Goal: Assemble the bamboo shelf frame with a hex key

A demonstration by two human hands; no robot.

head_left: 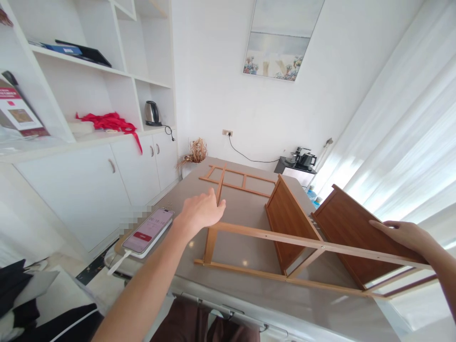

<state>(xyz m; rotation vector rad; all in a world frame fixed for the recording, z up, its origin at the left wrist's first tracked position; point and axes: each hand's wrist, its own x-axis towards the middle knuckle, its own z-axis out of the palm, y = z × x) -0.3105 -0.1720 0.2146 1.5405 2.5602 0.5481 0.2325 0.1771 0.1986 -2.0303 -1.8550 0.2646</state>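
My left hand (202, 209) is closed on a narrow wooden bar (222, 181) that points away from me, near the left end of a wooden shelf frame (249, 231). Its fingertips are partly hidden. The frame lies along the table's near side, with two brown shelf boards standing up from it. At the right, my right hand (406, 236) grips the top edge of the outer shelf board (352, 225). The inner shelf board (290, 221) stands between my hands, touched by neither. Beyond it a ladder-like wooden side frame (245, 180) lies flat.
The grey table (245, 209) carries the parts. A phone (149, 230) with a white cable lies by my left forearm. White shelving with a kettle (152, 114) stands at left. A dried plant (195, 152) and a side stand (295, 171) are behind the table, curtains (402, 142) at right.
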